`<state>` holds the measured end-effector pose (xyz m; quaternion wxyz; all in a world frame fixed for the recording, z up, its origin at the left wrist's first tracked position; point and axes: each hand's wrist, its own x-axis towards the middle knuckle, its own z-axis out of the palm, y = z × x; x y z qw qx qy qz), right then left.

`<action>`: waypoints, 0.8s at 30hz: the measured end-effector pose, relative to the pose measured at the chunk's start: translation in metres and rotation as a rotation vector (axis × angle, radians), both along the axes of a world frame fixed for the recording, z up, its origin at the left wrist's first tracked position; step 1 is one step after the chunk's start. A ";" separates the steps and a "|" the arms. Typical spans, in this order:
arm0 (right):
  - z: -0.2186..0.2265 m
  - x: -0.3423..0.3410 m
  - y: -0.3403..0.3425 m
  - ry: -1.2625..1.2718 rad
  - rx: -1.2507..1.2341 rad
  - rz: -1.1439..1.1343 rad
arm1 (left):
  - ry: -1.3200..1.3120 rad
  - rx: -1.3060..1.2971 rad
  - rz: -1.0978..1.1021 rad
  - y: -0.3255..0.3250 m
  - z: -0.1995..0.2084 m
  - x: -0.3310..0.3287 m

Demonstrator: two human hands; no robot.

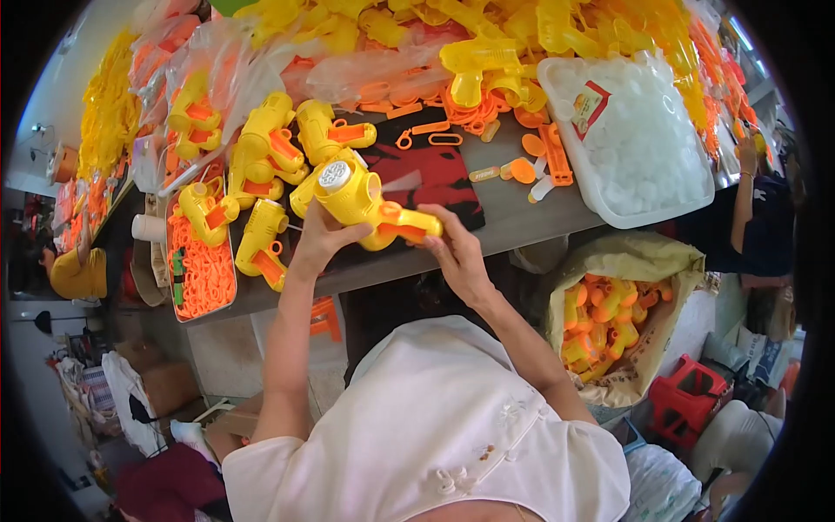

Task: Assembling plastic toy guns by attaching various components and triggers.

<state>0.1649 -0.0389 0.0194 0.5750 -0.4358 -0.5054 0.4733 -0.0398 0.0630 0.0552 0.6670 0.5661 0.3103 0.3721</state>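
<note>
Both my hands hold a yellow toy gun (361,204) with an orange handle, just above the near edge of the table. My left hand (323,242) is wrapped round its yellow body, below a white, hole-patterned disc at the front. The fingers of my right hand (458,259) close on the end of the orange handle. Several more yellow-and-orange toy guns (265,139) lie to the left and just beyond. A dark red and black cloth (426,174) is spread on the table under and behind the held one.
Left is a tray (228,291) of small orange parts; right, a white tub (619,213) of translucent pieces. An open sack (687,261) of toy guns stands below the table's right side. Yellow shells (557,26) pile up at the back. Other people work at both sides.
</note>
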 end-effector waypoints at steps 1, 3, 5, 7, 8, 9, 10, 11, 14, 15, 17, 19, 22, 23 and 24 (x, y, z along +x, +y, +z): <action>0.002 0.003 0.001 -0.001 0.003 -0.003 | 0.108 -0.023 0.089 0.001 -0.001 -0.006; 0.006 0.010 0.003 -0.258 -0.066 0.109 | 0.182 0.003 0.231 -0.004 0.004 -0.016; 0.005 0.002 0.008 -0.165 -0.001 0.063 | 0.032 -0.052 0.237 -0.012 0.001 -0.034; 0.013 -0.003 0.015 -0.409 0.088 0.098 | 0.009 -0.065 0.353 -0.027 0.003 -0.049; 0.010 -0.011 0.021 -0.446 0.199 0.048 | 0.003 -0.062 0.345 -0.034 0.000 -0.056; 0.009 -0.021 0.027 -0.501 0.327 0.022 | -0.046 -0.116 0.377 -0.044 -0.004 -0.067; 0.012 -0.030 0.034 -0.566 0.385 0.030 | -0.096 -0.173 0.408 -0.054 -0.010 -0.076; 0.015 -0.039 0.041 -0.630 0.444 0.038 | -0.128 -0.190 0.418 -0.063 -0.017 -0.082; 0.020 -0.063 0.065 -0.851 0.638 -0.061 | -0.226 -0.239 0.480 -0.082 -0.034 -0.086; 0.020 -0.069 0.072 -0.856 0.639 -0.061 | -0.247 -0.259 0.461 -0.085 -0.034 -0.083; 0.019 -0.075 0.084 -0.887 0.670 -0.065 | -0.274 -0.282 0.430 -0.090 -0.035 -0.078; 0.017 -0.063 0.093 -0.799 0.538 -0.155 | -0.202 -0.231 0.477 -0.095 -0.037 -0.078; 0.011 -0.014 0.111 -0.879 0.395 -0.545 | -0.151 -0.271 0.480 -0.094 -0.047 -0.083; 0.010 0.007 0.115 -0.921 0.313 -0.645 | -0.129 -0.311 0.461 -0.091 -0.049 -0.083; 0.008 0.027 0.119 -0.982 0.252 -0.732 | -0.147 -0.324 0.436 -0.086 -0.051 -0.079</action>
